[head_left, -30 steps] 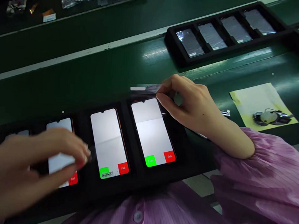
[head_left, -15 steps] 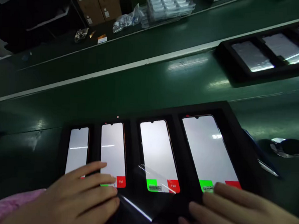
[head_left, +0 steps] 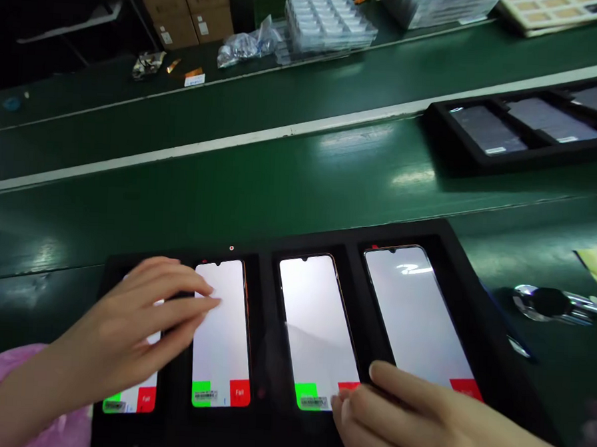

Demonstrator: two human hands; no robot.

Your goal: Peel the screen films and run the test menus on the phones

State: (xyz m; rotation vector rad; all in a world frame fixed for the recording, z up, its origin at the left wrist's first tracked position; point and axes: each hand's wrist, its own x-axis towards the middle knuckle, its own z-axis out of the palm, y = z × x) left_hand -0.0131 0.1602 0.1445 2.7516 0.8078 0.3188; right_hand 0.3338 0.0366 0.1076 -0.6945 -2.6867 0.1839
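Phones with lit white screens lie in a black tray (head_left: 266, 355) in front of me. My left hand (head_left: 138, 318) reaches over the leftmost phone (head_left: 145, 369), hiding most of it, its fingers stretched toward the second phone (head_left: 217, 333). Nothing shows between those fingers. At the lower right corner of the third phone (head_left: 311, 304), my right hand (head_left: 398, 415) has its fingers bent and pressed together; what they hold, if anything, I cannot make out. A faint grey edge crosses that screen. The rightmost phone (head_left: 414, 303) lies partly behind this hand. Green and red fields show at the screens' bottoms.
Another black tray (head_left: 472, 156) with dark-screened phones stands at the upper right. A shiny metal object (head_left: 539, 303) lies right of the near tray. Clear plastic trays (head_left: 329, 25), a crumpled plastic bag (head_left: 245, 47) and cardboard boxes (head_left: 164, 6) are along the back.
My left hand has moved up and left, uncovering the second phone's lower end. My right hand has shifted left to the third phone. The clear film between the hands is no longer plainly visible.
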